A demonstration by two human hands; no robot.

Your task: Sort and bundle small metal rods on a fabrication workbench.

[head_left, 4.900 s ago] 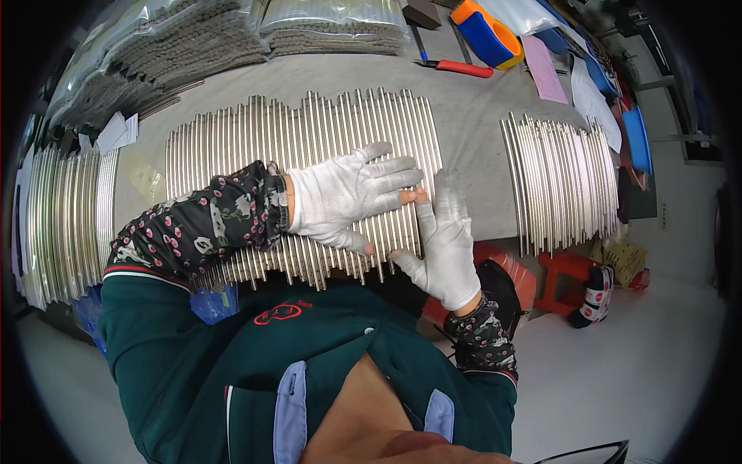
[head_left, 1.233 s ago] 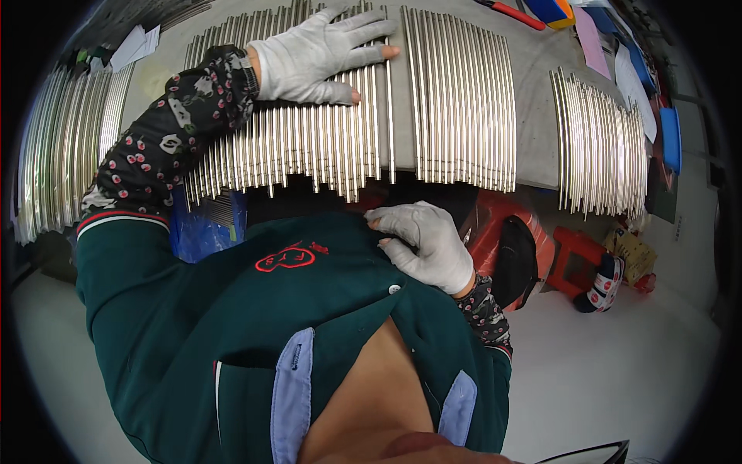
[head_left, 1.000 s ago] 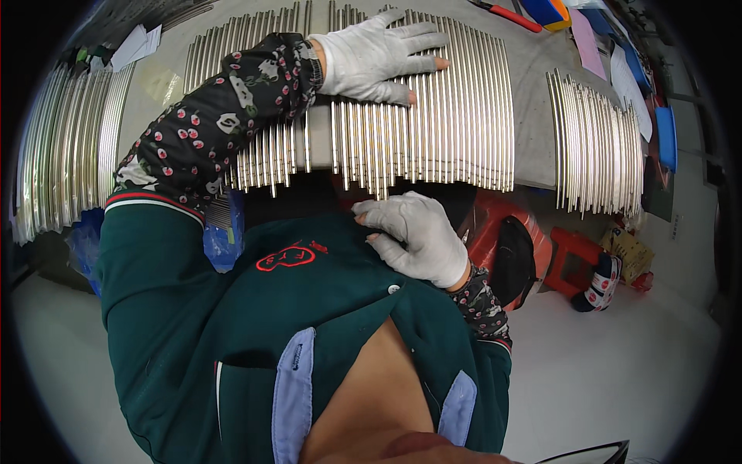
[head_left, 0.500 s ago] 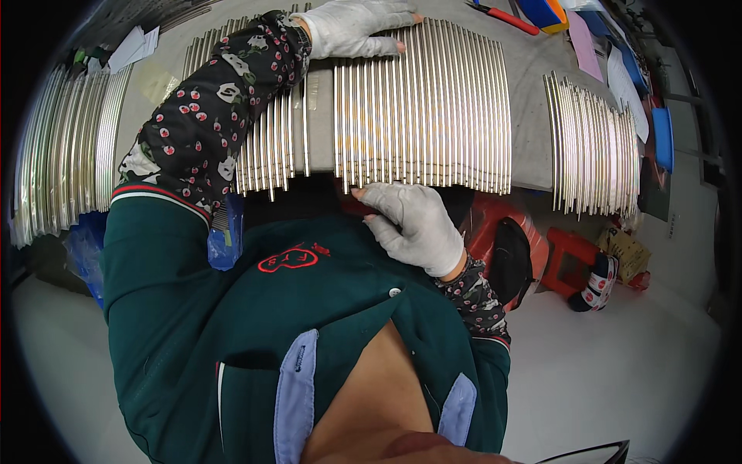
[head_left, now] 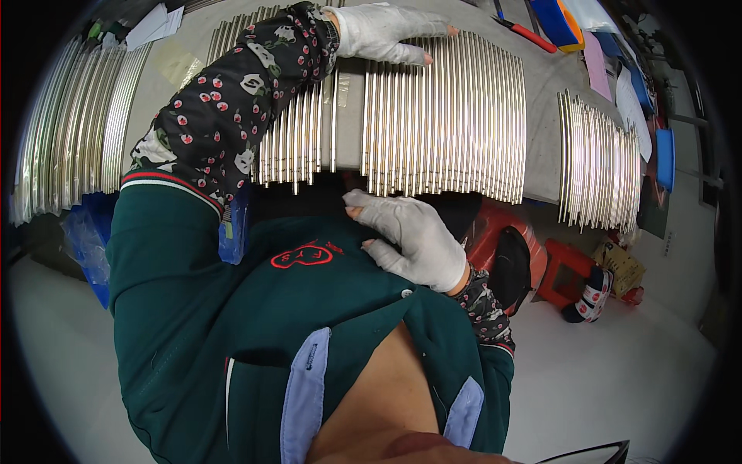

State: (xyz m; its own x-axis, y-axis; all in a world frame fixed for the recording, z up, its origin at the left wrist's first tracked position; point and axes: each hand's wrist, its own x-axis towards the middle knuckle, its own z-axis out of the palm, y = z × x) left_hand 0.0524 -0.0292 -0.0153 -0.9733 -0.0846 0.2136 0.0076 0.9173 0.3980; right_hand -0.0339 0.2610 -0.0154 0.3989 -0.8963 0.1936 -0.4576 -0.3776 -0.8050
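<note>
The white-gloved left hand (head_left: 379,35) is laid across the far part of a row of slim, shiny silver metal rods (head_left: 448,124) on a grey tabletop (head_left: 542,131). The white-gloved right hand (head_left: 417,241) is held half-curled near the rods' near ends; whether they are touched cannot be told. A second row of silver rods (head_left: 290,143), separated by a gap, is partly covered by the black floral left sleeve (head_left: 224,100). Red-handled pliers (head_left: 533,37) are seen beyond.
</note>
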